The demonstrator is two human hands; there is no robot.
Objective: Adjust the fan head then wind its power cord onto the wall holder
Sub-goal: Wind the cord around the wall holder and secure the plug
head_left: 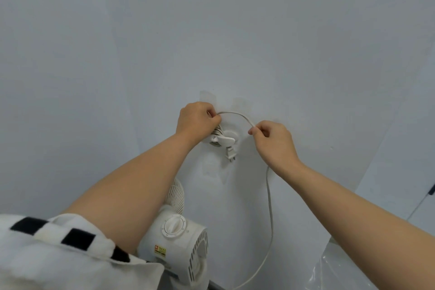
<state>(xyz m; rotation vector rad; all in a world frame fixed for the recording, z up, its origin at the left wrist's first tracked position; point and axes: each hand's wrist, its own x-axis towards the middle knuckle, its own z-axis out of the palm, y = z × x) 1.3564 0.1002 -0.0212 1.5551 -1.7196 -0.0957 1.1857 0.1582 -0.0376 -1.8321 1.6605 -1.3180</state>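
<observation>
Both hands pinch the power cord (237, 114) arching over the wall holder (227, 139): left hand (199, 120) against its coils, right hand (274, 141) just right.

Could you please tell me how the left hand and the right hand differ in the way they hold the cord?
The left hand holds the cord in a fist; the right hand only pinches it. The left hand sits at the holder, against the wound coil; the right hand is off to one side, with slack cord hanging below it. Both hold the same cord, which arches between them.
</observation>
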